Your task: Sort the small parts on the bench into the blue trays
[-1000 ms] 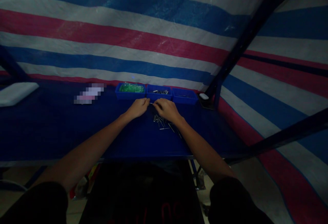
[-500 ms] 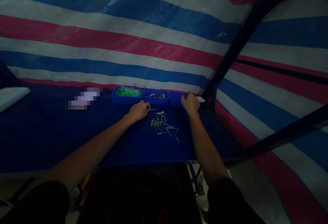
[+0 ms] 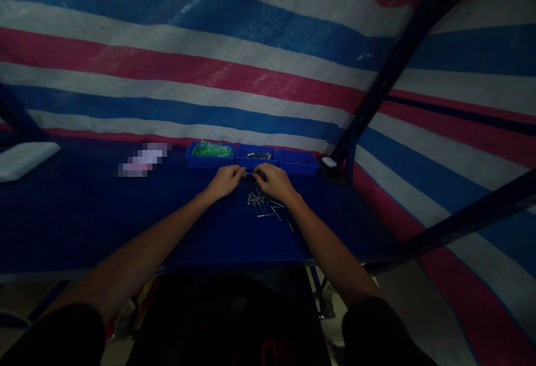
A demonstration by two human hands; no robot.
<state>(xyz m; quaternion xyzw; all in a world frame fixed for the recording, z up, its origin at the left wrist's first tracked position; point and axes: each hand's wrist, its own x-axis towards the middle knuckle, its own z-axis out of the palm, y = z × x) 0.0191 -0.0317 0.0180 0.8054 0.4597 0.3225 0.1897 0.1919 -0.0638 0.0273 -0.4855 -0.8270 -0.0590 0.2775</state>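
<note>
My left hand [image 3: 228,181] pinches a thin silvery blind rivet [image 3: 249,173] between thumb and fingertips, just in front of the blue bins. From the other side, the closed fingertips of my right hand [image 3: 274,181] meet the rivet's right end; any smaller part inside them is hidden. Below the hands, a loose pile of similar rivets [image 3: 260,204] lies on the blue tabletop [image 3: 234,237], partly covered by my right hand. One short metal cylinder [image 3: 250,198] sits at the pile's left edge.
Behind the hands stand a blue bin [image 3: 210,162] with green plastic-wrapped contents, a middle bin [image 3: 257,162] with small metal pieces, and a right bin [image 3: 298,169] with a few thin items. A white object [image 3: 329,162] rests beside a dark post [image 3: 349,157]. Striped sheeting [image 3: 209,76] encloses the table.
My right hand has left the right bin and moved left to the rivet at my left hand. My left hand stays nearly in place, still pinching the rivet.
</note>
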